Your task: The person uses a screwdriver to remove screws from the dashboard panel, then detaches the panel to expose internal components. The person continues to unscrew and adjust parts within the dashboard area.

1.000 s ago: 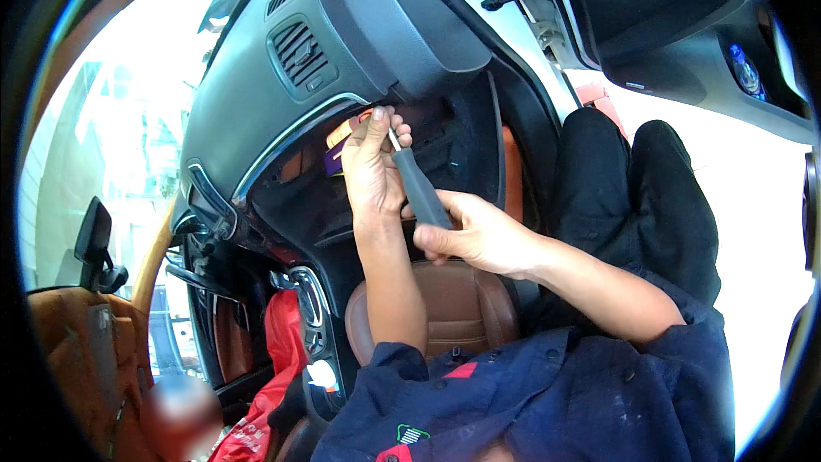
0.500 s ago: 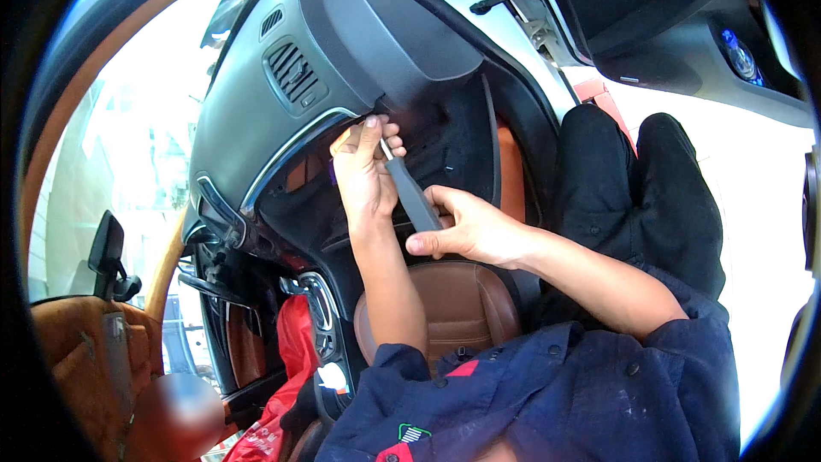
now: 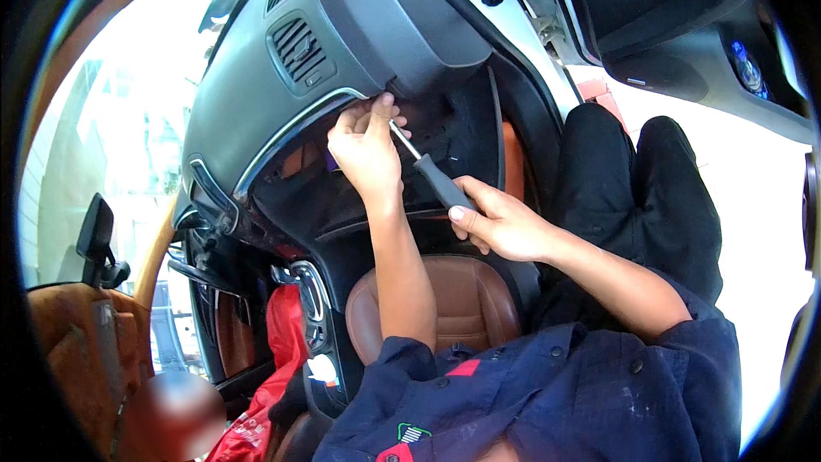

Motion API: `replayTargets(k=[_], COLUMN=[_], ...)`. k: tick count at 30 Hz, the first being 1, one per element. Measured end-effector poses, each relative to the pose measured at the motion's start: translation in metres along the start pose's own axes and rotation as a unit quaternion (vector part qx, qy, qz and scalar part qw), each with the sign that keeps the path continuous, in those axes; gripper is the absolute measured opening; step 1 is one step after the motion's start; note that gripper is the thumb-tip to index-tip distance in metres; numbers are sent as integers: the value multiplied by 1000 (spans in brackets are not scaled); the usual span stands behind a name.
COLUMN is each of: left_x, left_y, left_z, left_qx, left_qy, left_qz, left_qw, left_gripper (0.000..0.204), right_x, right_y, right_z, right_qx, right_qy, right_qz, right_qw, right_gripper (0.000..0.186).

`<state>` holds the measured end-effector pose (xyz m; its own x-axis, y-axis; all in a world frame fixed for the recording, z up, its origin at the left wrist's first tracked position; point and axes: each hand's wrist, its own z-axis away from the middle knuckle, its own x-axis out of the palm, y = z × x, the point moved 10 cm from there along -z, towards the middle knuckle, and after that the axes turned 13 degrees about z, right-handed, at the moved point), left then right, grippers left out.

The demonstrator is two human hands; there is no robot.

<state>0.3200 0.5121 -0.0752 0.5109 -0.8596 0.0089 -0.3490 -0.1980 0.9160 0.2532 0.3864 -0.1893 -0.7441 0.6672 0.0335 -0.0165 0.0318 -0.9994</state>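
Note:
My left hand [image 3: 366, 139] is up at the lower edge of the grey dashboard [image 3: 229, 103], fingers curled at the chrome trim strip [image 3: 265, 151]; what they hold is hidden. My right hand [image 3: 500, 224] is wrapped round the handle of a screwdriver [image 3: 440, 181] with a dark grip and metal shaft, which points up-left to the fingers of my left hand; its tip is hidden among them. A small purple object [image 3: 331, 162] shows behind my left hand in the dark open recess [image 3: 436, 120] under the dashboard.
An air vent [image 3: 298, 50] is above my hands. A brown leather seat [image 3: 432, 299] lies below, beside the centre console [image 3: 312, 308] and a red cloth [image 3: 282, 342]. The open door [image 3: 667, 51], with a bottle [image 3: 747, 67] in its pocket, is at upper right.
My right hand and the screwdriver have moved right, exposing more of the shaft. My left hand has shifted up and its wrist has turned, hiding the orange object seen earlier.

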Motion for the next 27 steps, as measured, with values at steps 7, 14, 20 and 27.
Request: replayTargets(k=[7, 14, 20, 27], left_x=[1, 3, 21, 20], left_y=[-9, -40, -61, -55], left_z=[-6, -2, 18, 19], left_qx=[-35, -165, -299, -280], left_qy=[-33, -14, -45, 7], left_qz=[26, 245, 427, 305], left_qw=[999, 955, 852, 910], left_gripper=[19, 20, 27, 33], right_x=[8, 14, 18, 15], right_y=[5, 7, 6, 6], right_z=[1, 5, 5, 5], right_qx=[16, 28, 27, 19], right_qy=[-16, -28, -47, -32], right_qz=[-11, 25, 28, 21], right_qw=[1000, 999, 998, 999], right_gripper=[36, 38, 33, 31])
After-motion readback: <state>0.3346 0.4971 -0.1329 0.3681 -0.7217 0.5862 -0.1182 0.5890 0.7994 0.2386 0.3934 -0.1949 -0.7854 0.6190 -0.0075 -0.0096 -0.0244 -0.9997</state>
